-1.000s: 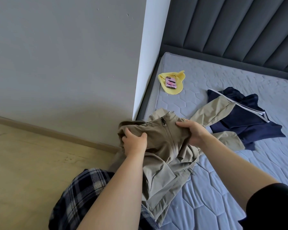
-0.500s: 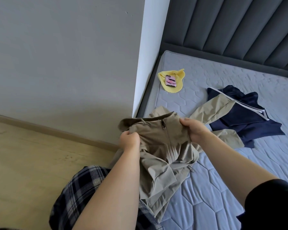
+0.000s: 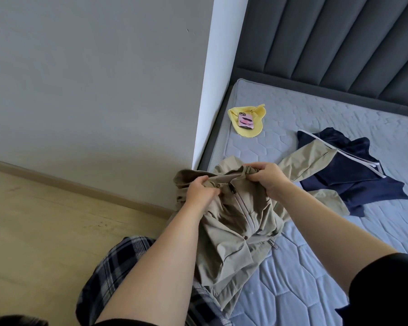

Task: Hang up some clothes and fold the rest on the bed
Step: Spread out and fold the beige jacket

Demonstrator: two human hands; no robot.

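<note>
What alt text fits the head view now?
A person's left hand and right hand grip the collar end of a beige zip jacket at the mattress edge. Beyond it lie a navy garment and a phone on a yellow cloth.

Right hand (image 3: 269, 178) grip now up at jacket (image 3: 231, 222) collar.

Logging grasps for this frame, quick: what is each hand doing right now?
Left hand: closed, gripping the beige jacket just below its collar.
Right hand: closed, pinching the same jacket's collar edge.
</note>
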